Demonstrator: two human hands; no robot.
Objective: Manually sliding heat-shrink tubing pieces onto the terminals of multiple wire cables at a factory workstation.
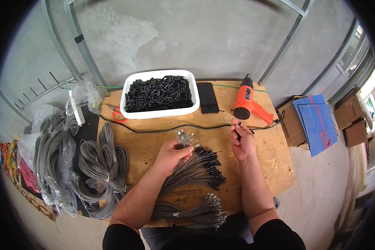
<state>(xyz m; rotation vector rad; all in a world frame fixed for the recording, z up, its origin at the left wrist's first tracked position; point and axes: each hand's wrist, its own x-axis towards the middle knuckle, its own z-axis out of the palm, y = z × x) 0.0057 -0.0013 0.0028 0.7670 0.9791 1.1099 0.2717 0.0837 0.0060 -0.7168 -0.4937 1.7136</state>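
My left hand [173,157] is closed around a bunch of thin grey cables whose bare metal terminals [184,138] stick up above the fist. Fanning out to the right below that hand are more grey cables [183,173] with black sleeves [210,166] on their ends. My right hand [243,143] pinches a small black sleeve [238,132] between its fingers, apart from the cables. Behind both hands a white tub [160,112] holds a heap of loose black sleeves [158,93]. Nearer to me lies another tied cable bundle [187,211] with bare metal ends.
An orange heat gun [246,102] stands at the back right beside a black phone [208,98]. A black cord [166,129] crosses the wooden table [275,166]. Red-handled scissors [118,114] lie left of the tub. Coiled grey cables [104,166] cover the left side. Cardboard boxes [293,125] stand right.
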